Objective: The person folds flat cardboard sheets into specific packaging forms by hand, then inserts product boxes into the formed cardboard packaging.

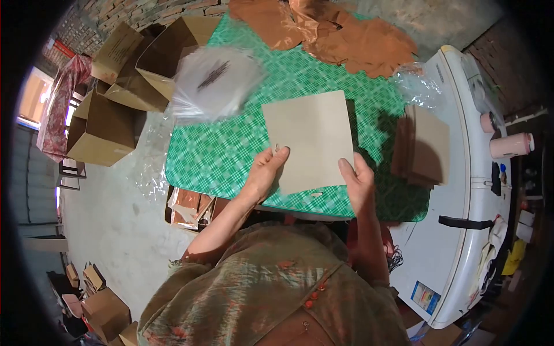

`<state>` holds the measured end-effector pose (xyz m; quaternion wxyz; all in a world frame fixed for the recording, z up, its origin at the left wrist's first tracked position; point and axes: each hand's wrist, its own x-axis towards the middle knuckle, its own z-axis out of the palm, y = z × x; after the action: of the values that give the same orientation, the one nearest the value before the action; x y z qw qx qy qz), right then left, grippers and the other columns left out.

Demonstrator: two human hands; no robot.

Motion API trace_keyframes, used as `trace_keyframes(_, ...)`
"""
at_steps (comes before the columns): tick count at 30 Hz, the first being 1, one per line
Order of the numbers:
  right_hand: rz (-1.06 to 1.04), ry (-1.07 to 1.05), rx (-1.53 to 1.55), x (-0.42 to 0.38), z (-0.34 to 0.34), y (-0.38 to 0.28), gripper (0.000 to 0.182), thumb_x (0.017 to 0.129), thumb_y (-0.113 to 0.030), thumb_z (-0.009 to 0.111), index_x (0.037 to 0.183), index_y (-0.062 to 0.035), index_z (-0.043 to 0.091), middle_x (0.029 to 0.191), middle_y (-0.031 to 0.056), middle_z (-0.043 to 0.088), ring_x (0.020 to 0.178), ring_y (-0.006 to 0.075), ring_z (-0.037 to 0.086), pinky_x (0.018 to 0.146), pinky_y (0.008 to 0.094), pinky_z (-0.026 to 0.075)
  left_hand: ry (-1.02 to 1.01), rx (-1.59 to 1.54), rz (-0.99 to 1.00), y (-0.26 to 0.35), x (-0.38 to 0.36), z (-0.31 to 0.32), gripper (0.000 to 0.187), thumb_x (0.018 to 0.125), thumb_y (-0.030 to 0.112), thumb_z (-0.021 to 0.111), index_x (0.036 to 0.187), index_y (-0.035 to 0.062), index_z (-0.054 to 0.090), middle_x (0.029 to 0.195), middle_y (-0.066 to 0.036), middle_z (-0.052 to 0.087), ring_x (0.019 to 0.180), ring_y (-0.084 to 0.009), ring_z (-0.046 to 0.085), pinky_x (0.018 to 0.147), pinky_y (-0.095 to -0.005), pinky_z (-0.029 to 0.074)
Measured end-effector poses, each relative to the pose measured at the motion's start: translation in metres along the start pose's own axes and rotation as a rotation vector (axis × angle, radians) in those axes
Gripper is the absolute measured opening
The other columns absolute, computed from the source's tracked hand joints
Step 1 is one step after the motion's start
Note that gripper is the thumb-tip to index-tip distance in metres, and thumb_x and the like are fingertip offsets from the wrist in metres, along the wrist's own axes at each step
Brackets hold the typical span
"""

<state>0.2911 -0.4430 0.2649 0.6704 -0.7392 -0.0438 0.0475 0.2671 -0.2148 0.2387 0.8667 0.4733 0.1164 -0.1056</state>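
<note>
A flat beige square sheet, like cardboard, is held up over the green checked table. My left hand grips its lower left edge, thumb on the front face and fingers behind. At the lower right edge my right hand pinches it the same way. To the right lies a stack of brown and beige square pieces, partly in shadow. A fanned pile of clear plastic sleeves rests at the table's left side. One small pale piece sits near the front edge.
Brown leather-like sheets cover the table's far end, beside crumpled clear plastic. Open cardboard boxes stand at the left. A white appliance borders the right side, with pink thread spools on it. Below the table edge is a filled box.
</note>
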Motion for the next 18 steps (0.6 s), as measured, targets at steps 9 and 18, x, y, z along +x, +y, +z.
trace_keyframes(9,-0.263,-0.008,-0.673,0.058,-0.013,0.025,0.06,0.091,-0.029,0.064,0.136,0.0057,0.045,0.144,0.0201,0.045,0.137,0.0383,0.031,0.112,0.0464,0.027,0.113,0.409,0.127,-0.014,0.012,-0.001,0.026,0.104,0.024,0.053,0.084,0.0077,0.053,0.063,0.009,0.04,0.051,-0.0026,0.031,0.046,-0.0238,0.023)
trace_keyframes(18,-0.333,-0.137,-0.752,0.045,0.008,0.026,0.095,0.088,-0.043,0.065,0.151,0.008,0.014,0.152,0.0319,0.026,0.147,0.0414,0.016,0.119,0.052,0.005,0.212,0.739,0.203,-0.017,0.017,-0.004,0.027,0.102,0.021,0.056,0.09,-0.0025,0.063,0.072,0.003,0.056,0.066,-0.0047,0.046,0.057,-0.0241,0.041)
